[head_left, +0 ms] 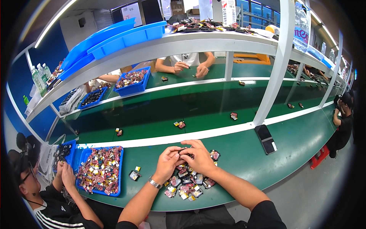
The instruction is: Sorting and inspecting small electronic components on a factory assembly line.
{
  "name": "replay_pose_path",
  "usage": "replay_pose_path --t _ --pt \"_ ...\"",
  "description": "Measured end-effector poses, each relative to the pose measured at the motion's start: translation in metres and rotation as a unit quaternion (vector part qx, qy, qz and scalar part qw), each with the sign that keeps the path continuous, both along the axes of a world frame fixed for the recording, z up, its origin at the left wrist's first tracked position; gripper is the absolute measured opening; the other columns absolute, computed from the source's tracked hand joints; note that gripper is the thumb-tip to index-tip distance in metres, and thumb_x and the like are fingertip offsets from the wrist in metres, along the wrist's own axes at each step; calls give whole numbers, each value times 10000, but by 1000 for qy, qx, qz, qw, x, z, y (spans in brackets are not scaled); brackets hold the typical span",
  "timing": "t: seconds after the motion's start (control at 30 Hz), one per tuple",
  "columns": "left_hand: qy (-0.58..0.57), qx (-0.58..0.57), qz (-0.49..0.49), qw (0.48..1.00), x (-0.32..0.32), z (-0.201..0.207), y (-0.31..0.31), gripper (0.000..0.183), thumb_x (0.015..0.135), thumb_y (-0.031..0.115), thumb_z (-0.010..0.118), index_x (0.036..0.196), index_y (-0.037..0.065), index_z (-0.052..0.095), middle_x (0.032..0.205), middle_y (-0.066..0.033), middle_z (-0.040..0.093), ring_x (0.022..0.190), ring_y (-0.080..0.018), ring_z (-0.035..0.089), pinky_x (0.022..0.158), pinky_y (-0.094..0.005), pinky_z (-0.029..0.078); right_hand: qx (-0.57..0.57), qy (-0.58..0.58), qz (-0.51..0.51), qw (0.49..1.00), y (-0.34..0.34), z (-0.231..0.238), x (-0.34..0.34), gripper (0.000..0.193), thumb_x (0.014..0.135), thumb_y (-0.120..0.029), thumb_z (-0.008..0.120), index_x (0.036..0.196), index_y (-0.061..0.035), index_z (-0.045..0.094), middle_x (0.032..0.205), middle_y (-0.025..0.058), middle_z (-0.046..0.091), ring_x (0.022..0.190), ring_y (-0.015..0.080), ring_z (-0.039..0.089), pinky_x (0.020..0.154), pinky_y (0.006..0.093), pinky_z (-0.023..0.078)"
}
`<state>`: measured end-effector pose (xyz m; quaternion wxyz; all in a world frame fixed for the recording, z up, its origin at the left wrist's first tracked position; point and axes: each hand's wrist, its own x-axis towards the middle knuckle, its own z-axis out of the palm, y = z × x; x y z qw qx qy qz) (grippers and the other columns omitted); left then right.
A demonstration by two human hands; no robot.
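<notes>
My left hand (168,163), with a metal watch at its wrist, and my right hand (199,161) meet over the near side of the green table. Both have their fingers closed round a small dark electronic part (187,155); the fingers hide most of it. Right below them lies a pile of small electronic assemblies (186,187), with black casings, reddish boards and white and yellow tags. One lone assembly (134,174) rests to the left of the pile.
A blue bin (121,171) full of reddish boards stands at left, beside a co-worker's hands (66,173). A black phone (265,139) lies at right. Beyond a white rail (167,137), a green conveyor belt (152,128) carries scattered assemblies. A white post (271,84) supports the overhead shelf (183,47).
</notes>
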<state>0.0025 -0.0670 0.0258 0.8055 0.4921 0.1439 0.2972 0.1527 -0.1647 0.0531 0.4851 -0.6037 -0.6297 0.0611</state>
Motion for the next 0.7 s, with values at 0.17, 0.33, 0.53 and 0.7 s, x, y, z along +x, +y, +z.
replay_pose_path --t 0.17,0.33,0.53,0.7 --pt "9 3 9 1000 -4 -4 2 191 991 28 531 1179 6 507 1172 -159 644 1026 -192 658 908 -362 577 -22 29 -4 999 1 -4 -7 153 808 -120 738 957 -89 746 1286 71 610 1232 301 514 1021 400 438" --pt "-20 25 23 999 -3 -5 3 197 987 26 538 1181 13 509 1228 -184 623 1050 -218 656 896 -381 583 -4 36 13 999 2 -5 -9 166 802 -97 742 967 -90 746 1275 74 616 1236 303 514 1033 403 431" --pt "-20 7 17 1000 -1 -2 3 200 985 29 545 1181 14 510 1259 -190 609 1066 -227 653 901 -383 581 44 6 -22 999 2 -4 -8 155 774 -74 748 929 -77 740 1231 77 631 1223 308 521 1032 408 431" --pt "-28 9 7 1000 -3 -5 5 200 990 22 528 1189 -1 511 1282 -191 596 1081 -222 648 908 -367 583 46 22 -16 999 2 -4 -7 140 761 -73 751 900 -78 739 1225 74 635 1234 321 515 1041 426 424"
